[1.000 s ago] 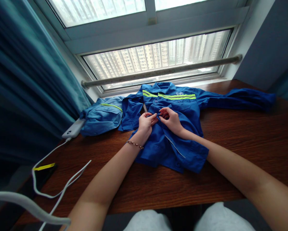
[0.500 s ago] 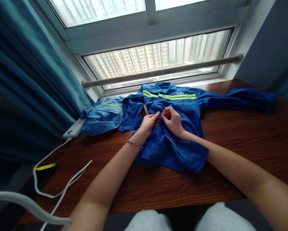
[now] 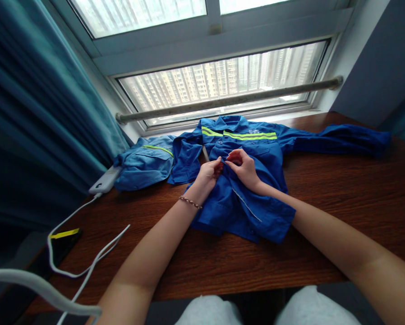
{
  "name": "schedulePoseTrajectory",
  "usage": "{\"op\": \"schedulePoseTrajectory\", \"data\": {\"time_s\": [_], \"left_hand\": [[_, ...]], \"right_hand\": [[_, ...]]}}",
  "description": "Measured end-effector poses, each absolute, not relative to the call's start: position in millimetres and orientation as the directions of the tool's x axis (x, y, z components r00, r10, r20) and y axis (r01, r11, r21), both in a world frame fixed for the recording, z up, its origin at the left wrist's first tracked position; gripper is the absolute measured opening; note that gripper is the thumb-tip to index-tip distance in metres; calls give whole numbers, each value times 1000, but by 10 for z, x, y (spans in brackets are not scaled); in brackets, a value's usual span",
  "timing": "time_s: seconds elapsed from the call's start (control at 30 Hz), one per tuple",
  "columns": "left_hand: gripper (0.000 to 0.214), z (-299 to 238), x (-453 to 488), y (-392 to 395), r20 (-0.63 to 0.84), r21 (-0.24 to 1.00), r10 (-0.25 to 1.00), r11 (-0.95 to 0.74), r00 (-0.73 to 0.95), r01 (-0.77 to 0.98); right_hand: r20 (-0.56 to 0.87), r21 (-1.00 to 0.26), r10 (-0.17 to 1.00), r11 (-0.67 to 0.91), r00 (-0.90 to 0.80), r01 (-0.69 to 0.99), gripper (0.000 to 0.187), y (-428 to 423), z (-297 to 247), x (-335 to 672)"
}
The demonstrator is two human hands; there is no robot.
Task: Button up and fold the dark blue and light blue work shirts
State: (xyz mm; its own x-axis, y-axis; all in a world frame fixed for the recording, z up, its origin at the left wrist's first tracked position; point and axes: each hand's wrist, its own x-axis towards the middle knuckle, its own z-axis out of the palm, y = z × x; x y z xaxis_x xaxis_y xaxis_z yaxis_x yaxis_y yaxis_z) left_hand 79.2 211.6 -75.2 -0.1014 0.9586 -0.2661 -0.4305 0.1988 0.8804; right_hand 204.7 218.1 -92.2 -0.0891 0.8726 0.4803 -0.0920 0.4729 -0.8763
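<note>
A blue work shirt [image 3: 223, 207] with yellow-green reflective stripes lies front up on the table, its collar toward the window. My left hand [image 3: 209, 174] is closed, pinching the shirt's front edge near the middle. Close beside it, my right hand [image 3: 243, 168] pinches the same front edge between thumb and fingers. Whatever small part sits between the fingertips is too hidden to make out. The lower front flap is folded back to the right, showing a pale stitched line. One sleeve stretches out to the right; the other is bent in at the left.
A lighter blue folded garment [image 3: 144, 164] lies left of the shirt. Beyond it are a white power bank [image 3: 104, 180] with a white cable [image 3: 97, 259] and a dark object with a yellow strip [image 3: 65, 234]. A metal bar [image 3: 229, 100] crosses the window behind the wooden table [image 3: 341, 198].
My fingertips have shifted slightly at the shirt's front edge, the right hand's fingers a little more curled. The shirt otherwise lies as before.
</note>
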Motion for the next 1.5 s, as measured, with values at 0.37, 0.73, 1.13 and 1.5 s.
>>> {"op": "schedulePoseTrajectory", "data": {"time_s": [0.37, 0.73, 1.13, 1.5], "left_hand": [[13, -859, 780, 2128, -275, 866, 961, 248, 1, -435], [28, -845, 772, 2112, 150, 988, 985, -147, -84, 41], [34, -837, 777, 2091, 288, 932, 957, -274, -27, 237], [37, -782, 812, 2067, 92, 976, 993, -105, 74, 191]], "right_hand": [[472, -881, 875, 462, -104, -104, 21, 2210, -936, 2049], [191, -938, 973, 143, -126, -317, 26, 2233, -937, 2046], [138, -930, 983, 87, -120, -357, 31, 2301, -973, 2070], [659, -687, 752, 587, 27, 429, 5, 2143, -916, 2072]]}}
